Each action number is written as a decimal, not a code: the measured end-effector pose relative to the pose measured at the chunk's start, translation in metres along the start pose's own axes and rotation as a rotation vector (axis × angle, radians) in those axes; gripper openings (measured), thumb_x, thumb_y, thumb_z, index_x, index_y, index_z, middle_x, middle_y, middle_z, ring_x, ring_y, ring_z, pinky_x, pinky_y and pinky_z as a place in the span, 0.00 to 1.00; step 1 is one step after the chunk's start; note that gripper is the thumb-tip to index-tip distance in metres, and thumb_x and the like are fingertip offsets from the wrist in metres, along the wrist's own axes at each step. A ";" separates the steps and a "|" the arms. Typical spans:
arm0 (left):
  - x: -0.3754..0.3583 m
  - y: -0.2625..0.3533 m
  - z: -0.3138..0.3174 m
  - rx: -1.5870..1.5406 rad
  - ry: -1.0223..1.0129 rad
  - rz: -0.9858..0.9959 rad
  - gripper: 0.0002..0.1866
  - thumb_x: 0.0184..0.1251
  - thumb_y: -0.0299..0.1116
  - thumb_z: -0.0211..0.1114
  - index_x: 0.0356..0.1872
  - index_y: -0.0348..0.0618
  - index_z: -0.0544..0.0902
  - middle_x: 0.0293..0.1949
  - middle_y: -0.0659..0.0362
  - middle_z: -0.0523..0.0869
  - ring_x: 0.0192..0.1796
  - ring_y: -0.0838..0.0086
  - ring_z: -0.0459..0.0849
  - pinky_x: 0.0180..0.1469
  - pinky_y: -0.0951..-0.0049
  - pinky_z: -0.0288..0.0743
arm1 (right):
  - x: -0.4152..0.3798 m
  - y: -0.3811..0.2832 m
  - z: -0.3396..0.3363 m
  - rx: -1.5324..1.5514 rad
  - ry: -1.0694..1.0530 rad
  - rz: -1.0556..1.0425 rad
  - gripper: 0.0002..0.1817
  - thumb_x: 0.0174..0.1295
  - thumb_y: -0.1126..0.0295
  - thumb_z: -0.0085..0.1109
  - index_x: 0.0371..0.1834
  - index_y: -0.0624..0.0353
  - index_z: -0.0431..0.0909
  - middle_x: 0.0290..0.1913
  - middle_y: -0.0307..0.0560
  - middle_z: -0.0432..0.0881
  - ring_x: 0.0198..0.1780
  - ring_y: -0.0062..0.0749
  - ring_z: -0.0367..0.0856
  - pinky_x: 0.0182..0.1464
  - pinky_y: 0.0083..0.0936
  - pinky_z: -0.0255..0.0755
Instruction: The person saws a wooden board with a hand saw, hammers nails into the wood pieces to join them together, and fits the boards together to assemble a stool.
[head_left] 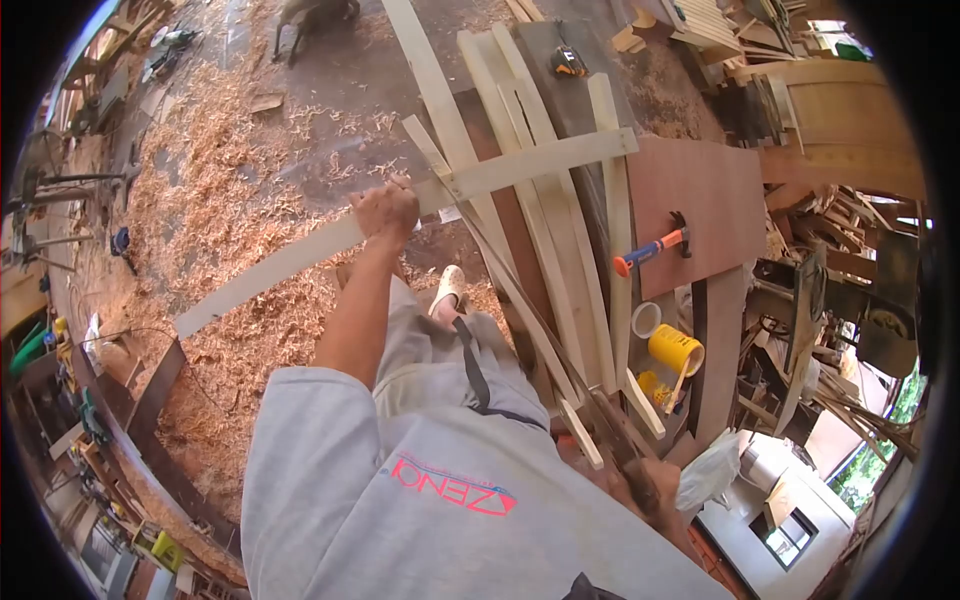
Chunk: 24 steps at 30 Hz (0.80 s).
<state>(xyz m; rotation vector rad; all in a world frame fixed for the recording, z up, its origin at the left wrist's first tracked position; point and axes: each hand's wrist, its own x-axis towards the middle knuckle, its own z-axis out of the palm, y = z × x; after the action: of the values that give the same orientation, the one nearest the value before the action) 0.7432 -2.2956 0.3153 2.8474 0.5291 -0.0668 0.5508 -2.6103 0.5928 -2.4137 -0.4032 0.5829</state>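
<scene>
My left hand (387, 208) is closed around a long pale board (275, 275), which slants from the lower left up to the right. The board's right part lies across several pale strips and planks (545, 200) that run lengthwise. Low on the right, beside the near ends of the strips, is my right hand (655, 488). It is blurred and in shadow, and its fingers cannot be made out. A hammer (650, 250) with an orange and blue handle rests on a reddish plywood sheet (710, 190), right of the strips.
A tape measure (569, 62) lies near the far ends of the planks. A yellow container (676, 350) and a white ring (646, 320) are at the right. Wood shavings (230, 200) cover the floor at left. Scrap wood (820, 240) is piled at far right.
</scene>
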 end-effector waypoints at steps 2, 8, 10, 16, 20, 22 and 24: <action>0.000 0.000 0.001 -0.013 -0.002 0.011 0.31 0.73 0.41 0.38 0.18 0.39 0.86 0.24 0.44 0.86 0.31 0.52 0.86 0.54 0.52 0.65 | 0.005 -0.009 -0.005 -0.036 0.015 -0.029 0.32 0.53 0.80 0.61 0.66 0.55 0.72 0.36 0.59 0.83 0.36 0.43 0.84 0.32 0.34 0.76; -0.002 -0.005 0.002 -0.017 0.076 0.096 0.29 0.72 0.40 0.41 0.15 0.44 0.84 0.21 0.47 0.85 0.27 0.54 0.86 0.48 0.50 0.66 | 0.222 0.028 0.113 0.378 0.115 0.083 0.08 0.58 0.76 0.58 0.40 0.64 0.75 0.26 0.54 0.75 0.26 0.47 0.76 0.27 0.36 0.67; -0.004 -0.006 0.005 -0.034 0.066 0.085 0.29 0.72 0.40 0.40 0.15 0.44 0.85 0.21 0.47 0.85 0.27 0.54 0.86 0.48 0.50 0.66 | 0.181 0.035 0.103 0.280 0.202 -0.087 0.14 0.57 0.75 0.59 0.47 0.61 0.76 0.25 0.54 0.76 0.23 0.48 0.76 0.26 0.37 0.68; -0.004 -0.005 0.004 -0.065 -0.033 0.013 0.29 0.72 0.40 0.40 0.17 0.43 0.85 0.25 0.45 0.86 0.31 0.53 0.86 0.51 0.50 0.65 | -0.027 -0.009 -0.005 -0.196 -0.005 -0.070 0.33 0.55 0.75 0.58 0.69 0.52 0.68 0.47 0.54 0.84 0.41 0.46 0.86 0.39 0.30 0.80; -0.002 -0.001 0.005 0.005 0.036 0.040 0.28 0.72 0.40 0.40 0.17 0.43 0.84 0.24 0.46 0.86 0.29 0.55 0.86 0.51 0.51 0.65 | 0.029 0.023 0.024 -0.156 0.076 -0.115 0.32 0.57 0.71 0.57 0.70 0.48 0.68 0.44 0.53 0.84 0.39 0.48 0.85 0.38 0.37 0.78; 0.004 -0.004 0.001 0.008 0.023 0.034 0.28 0.72 0.39 0.40 0.17 0.44 0.84 0.24 0.47 0.86 0.29 0.55 0.86 0.52 0.51 0.65 | 0.143 0.056 0.088 0.084 0.197 -0.162 0.24 0.57 0.70 0.58 0.60 0.55 0.75 0.29 0.57 0.79 0.27 0.49 0.79 0.29 0.39 0.70; -0.002 -0.007 0.002 -0.021 -0.024 0.085 0.27 0.71 0.38 0.40 0.16 0.45 0.83 0.24 0.48 0.86 0.28 0.56 0.86 0.52 0.51 0.66 | 0.222 0.035 0.105 0.346 0.173 -0.045 0.06 0.58 0.73 0.59 0.35 0.63 0.76 0.26 0.57 0.77 0.23 0.48 0.70 0.28 0.35 0.68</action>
<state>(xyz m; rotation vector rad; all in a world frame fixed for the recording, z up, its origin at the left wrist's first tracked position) 0.7386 -2.2909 0.3116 2.8410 0.4011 -0.0798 0.6937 -2.4929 0.4269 -2.0965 -0.2576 0.3836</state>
